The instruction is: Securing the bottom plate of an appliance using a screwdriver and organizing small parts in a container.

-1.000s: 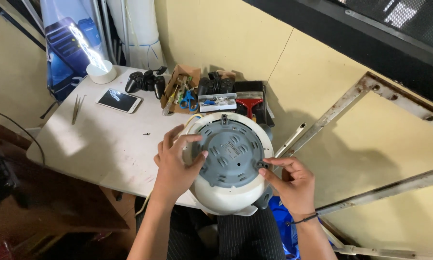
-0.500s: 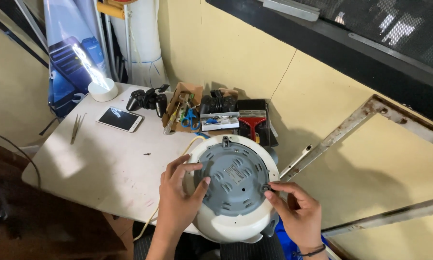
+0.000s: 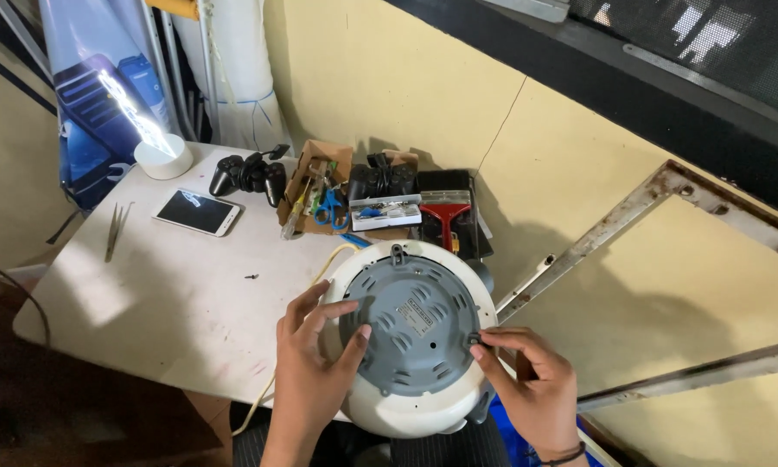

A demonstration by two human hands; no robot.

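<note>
The round appliance (image 3: pixel 411 346) lies upside down at the table (image 3: pixel 147 303) edge, betw. both hands. Left hand (image 3: pixel 315 372) rests half open on its left side, fingers spread on the grey ribbed plastic base, thumb on the smooth white shell. Right hand (image 3: pixel 532 380) pinches w/ fingertips (image 3: pixel 477 343) a small dark part at the base's right rim. A cream cord (image 3: pixel 328 264) runs to the left.

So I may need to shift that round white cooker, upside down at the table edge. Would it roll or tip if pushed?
The cooker would probably rock: its rounded body overhangs the table edge. The left hand braces its grey base, which suggests it is unsteady. Its smooth shell looks slippery.
</note>
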